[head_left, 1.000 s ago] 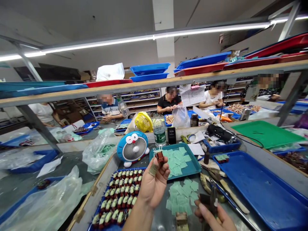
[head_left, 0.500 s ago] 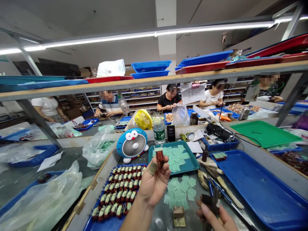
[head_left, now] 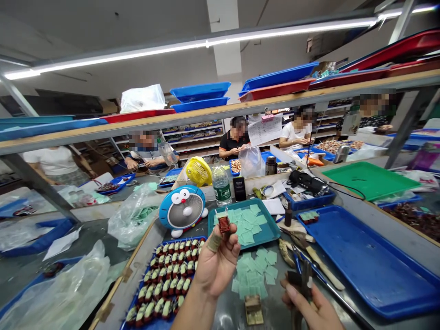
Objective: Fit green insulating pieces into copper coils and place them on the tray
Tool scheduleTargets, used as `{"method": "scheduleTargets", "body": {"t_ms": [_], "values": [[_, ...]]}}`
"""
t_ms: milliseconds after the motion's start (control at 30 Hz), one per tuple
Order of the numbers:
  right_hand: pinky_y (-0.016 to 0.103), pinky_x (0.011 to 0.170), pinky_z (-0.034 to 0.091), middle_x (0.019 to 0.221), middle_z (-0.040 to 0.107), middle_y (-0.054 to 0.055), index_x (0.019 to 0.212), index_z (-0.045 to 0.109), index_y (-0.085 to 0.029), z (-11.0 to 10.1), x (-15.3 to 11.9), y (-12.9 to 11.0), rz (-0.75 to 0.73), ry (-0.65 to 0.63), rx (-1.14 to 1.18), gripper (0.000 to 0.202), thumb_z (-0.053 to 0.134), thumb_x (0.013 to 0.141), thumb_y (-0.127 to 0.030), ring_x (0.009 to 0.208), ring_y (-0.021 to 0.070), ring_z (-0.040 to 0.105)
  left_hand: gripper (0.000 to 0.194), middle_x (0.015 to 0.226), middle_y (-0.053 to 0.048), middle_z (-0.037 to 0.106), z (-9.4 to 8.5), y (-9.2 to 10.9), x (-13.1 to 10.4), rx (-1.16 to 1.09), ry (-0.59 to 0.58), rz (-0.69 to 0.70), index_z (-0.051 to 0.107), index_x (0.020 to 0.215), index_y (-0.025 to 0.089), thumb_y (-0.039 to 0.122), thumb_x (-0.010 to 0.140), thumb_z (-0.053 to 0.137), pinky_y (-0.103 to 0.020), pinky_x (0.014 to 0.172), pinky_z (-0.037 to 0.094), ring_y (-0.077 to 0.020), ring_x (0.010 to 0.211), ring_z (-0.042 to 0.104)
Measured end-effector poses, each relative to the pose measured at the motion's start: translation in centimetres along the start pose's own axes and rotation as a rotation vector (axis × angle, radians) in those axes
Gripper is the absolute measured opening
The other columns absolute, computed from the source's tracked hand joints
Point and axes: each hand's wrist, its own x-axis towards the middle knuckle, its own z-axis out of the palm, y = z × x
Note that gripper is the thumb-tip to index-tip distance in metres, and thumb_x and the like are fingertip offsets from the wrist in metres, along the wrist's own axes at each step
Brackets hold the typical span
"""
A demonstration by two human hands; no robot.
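My left hand [head_left: 217, 266], its thumb wrapped in a tan bandage, pinches a small copper-wound coil [head_left: 223, 224] upright by its lower end. Thin wire leads stick up from the coil's top. Low on the right, my right hand [head_left: 309, 306] is closed round a dark hand tool [head_left: 297, 277] whose exact kind I cannot make out. Between the hands, green paper squares [head_left: 254, 272] lie on the bench, with a small brass-coloured block [head_left: 253, 309] just below them. Behind the coil, more squares fill a teal tray [head_left: 273, 233].
Rows of finished-looking coils sit in a blue tray [head_left: 132, 326] at left. A round blue fan [head_left: 182, 208], a water bottle [head_left: 222, 185] and a phone [head_left: 239, 189] stand behind. Pliers [head_left: 311, 270] and a long blue tray [head_left: 364, 261] lie at right. Several co-workers sit beyond.
The view has shifted slightly, so the bench and background sit a little further left. Both hands keep their hold on the coil and the dark tool, nearly still.
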Motion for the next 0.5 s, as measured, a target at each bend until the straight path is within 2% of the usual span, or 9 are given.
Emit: {"method": "scheduleTargets", "body": {"t_ms": [67,133,200,267,367,433,500], "values": [[0.032,0.085,0.059,0.107,0.077,0.011,0.108,0.075,-0.017,0.6,-0.4,-1.5,-0.067,0.037,-0.007,0.068,0.083,0.062,-0.067,0.096,0.0296,0.072,0.024,0.098,-0.005,0.076,0.0,-0.6,-0.1,0.105,0.002,0.020,0.070,0.104,0.017,0.030,0.086,0.078,-0.023,0.072,0.059,-0.0119,0.076,0.073],[0.033,0.092,0.056,0.112,0.075,0.012,0.113,0.073,-0.018,1.2,-0.6,-3.6,-0.168,0.028,-0.011,0.064,0.081,0.068,-0.063,0.105,0.0297,0.069,0.029,0.096,-0.005,0.074,-0.2,-1.7,-0.4,0.312,-0.017,0.025,0.065,0.107,0.020,0.033,0.085,0.079,-0.026,0.074,0.057,-0.0147,0.078,0.072],[0.034,0.098,0.052,0.113,0.073,0.011,0.119,0.069,-0.019,1.7,-0.7,-5.8,-0.256,-0.079,-0.024,0.060,0.079,0.075,-0.058,0.110,0.0280,0.067,0.030,0.092,-0.004,0.071,-0.8,-3.2,-0.7,0.579,-0.052,-0.006,0.062,0.107,0.020,0.033,0.086,0.078,-0.027,0.076,0.055,-0.0162,0.080,0.070],[0.035,0.099,0.051,0.110,0.072,0.010,0.125,0.066,-0.019,2.0,-0.6,-7.4,-0.278,-0.239,-0.028,0.057,0.077,0.080,-0.054,0.107,0.0261,0.067,0.029,0.092,-0.005,0.069,-1.7,-4.9,-0.9,0.790,-0.105,-0.037,0.063,0.107,0.019,0.036,0.087,0.076,-0.028,0.080,0.054,-0.0174,0.084,0.068],[0.035,0.096,0.051,0.109,0.072,0.009,0.123,0.064,-0.018,2.0,-0.3,-7.7,-0.272,-0.326,-0.017,0.050,0.074,0.085,-0.050,0.105,0.0243,0.067,0.036,0.099,-0.009,0.070,-3.0,-7.2,-0.6,0.915,-0.159,-0.039,0.064,0.110,0.018,0.044,0.087,0.074,-0.032,0.084,0.053,-0.0218,0.092,0.067],[0.035,0.093,0.052,0.111,0.072,0.010,0.121,0.065,-0.017,1.2,0.4,-6.8,-0.263,-0.295,-0.001,0.049,0.074,0.085,-0.049,0.103,0.0244,0.067,0.041,0.104,-0.012,0.071,-3.7,-8.5,-0.1,0.958,-0.174,-0.081,0.063,0.112,0.019,0.048,0.086,0.074,-0.034,0.087,0.053,-0.0242,0.095,0.067],[0.035,0.092,0.053,0.113,0.072,0.010,0.124,0.064,-0.017,-0.8,2.1,-6.2,-0.267,-0.206,-0.065,0.053,0.074,0.084,-0.051,0.103,0.0248,0.068,0.048,0.111,-0.014,0.071,-4.4,-9.3,0.3,1.000,-0.170,-0.136,0.062,0.116,0.019,0.052,0.083,0.074,-0.035,0.086,0.053,-0.0253,0.095,0.069]]}}
